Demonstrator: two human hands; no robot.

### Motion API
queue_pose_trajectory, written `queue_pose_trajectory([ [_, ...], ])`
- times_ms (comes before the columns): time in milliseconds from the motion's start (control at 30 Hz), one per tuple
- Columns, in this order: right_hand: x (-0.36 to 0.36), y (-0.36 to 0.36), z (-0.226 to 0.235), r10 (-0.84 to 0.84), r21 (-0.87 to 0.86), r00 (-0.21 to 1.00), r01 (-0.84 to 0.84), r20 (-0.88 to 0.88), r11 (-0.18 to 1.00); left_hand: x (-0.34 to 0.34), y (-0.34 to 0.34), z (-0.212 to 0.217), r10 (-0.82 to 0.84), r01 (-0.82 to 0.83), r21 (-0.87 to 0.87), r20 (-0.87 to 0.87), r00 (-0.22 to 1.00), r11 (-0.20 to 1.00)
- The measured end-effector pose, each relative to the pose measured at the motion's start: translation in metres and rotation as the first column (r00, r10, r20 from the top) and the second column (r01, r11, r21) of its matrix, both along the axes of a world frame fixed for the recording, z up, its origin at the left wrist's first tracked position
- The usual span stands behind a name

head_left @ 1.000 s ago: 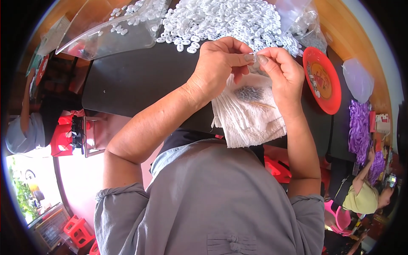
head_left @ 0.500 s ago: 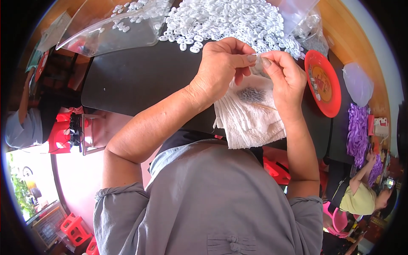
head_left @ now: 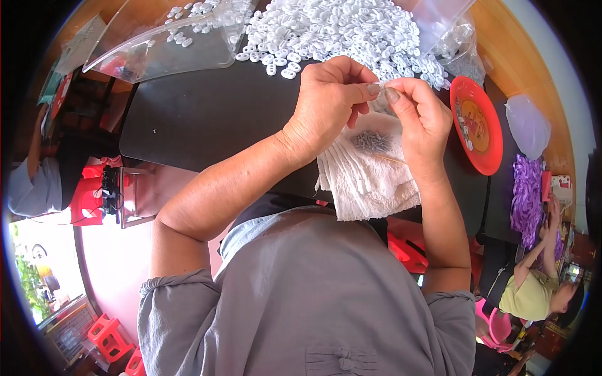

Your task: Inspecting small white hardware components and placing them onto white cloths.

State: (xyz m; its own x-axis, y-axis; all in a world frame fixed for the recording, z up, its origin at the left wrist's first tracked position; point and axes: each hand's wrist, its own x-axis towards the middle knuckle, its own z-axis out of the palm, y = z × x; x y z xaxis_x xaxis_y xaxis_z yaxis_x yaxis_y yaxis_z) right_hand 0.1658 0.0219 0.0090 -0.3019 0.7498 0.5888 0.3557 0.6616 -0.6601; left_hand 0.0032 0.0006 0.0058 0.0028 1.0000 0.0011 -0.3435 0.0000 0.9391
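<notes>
Over the far edge of a folded white towel (head_left: 370, 188), both my hands meet fingertip to fingertip. My left hand (head_left: 329, 103) pinches a small white piece (head_left: 380, 84), mostly covered by the fingers. Thumb and forefinger of my right hand (head_left: 423, 116) are pressed together against the same spot; whatever they grip is too small to make out. A heap of small grey metal pins (head_left: 371, 141) lies on the towel, with a thin wooden stick (head_left: 390, 158) beside it. Just beyond my hands spreads a big pile of white oval plastic pieces with holes (head_left: 332, 31).
A clear plastic bin (head_left: 157, 59) with some white pieces stands at the far left on the black table (head_left: 207, 113). To the right sits a red oval plate (head_left: 493, 147) holding a few pieces. Farther right are purple strips (head_left: 527, 200) and a co-worker (head_left: 530, 294).
My hands stay together in nearly the same place, with only a slight shift of the fingers. At the right, the co-worker's arms have reached farther out over the purple strips.
</notes>
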Motion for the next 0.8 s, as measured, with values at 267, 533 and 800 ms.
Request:
queue_pose_trajectory([
  [267,-0.003,-0.002,-0.004,0.007,0.04,1.0,-0.007,0.008,0.999,0.003,-0.003,-0.001,0.039,-0.039,0.0,-0.01,0.999,0.999],
  [533,-0.009,-0.005,-0.003,0.002,-0.126,0.999,-0.007,-0.039,0.992,0.004,-0.001,-0.004,0.087,-0.087,0.032,0.002,0.996,0.996],
  [800,-0.001,0.0,-0.005,0.027,-0.23,0.996,-0.047,-0.088,0.972,-0.001,0.002,-0.005,0.009,-0.01,-0.032,-0.043,0.999,0.999],
])
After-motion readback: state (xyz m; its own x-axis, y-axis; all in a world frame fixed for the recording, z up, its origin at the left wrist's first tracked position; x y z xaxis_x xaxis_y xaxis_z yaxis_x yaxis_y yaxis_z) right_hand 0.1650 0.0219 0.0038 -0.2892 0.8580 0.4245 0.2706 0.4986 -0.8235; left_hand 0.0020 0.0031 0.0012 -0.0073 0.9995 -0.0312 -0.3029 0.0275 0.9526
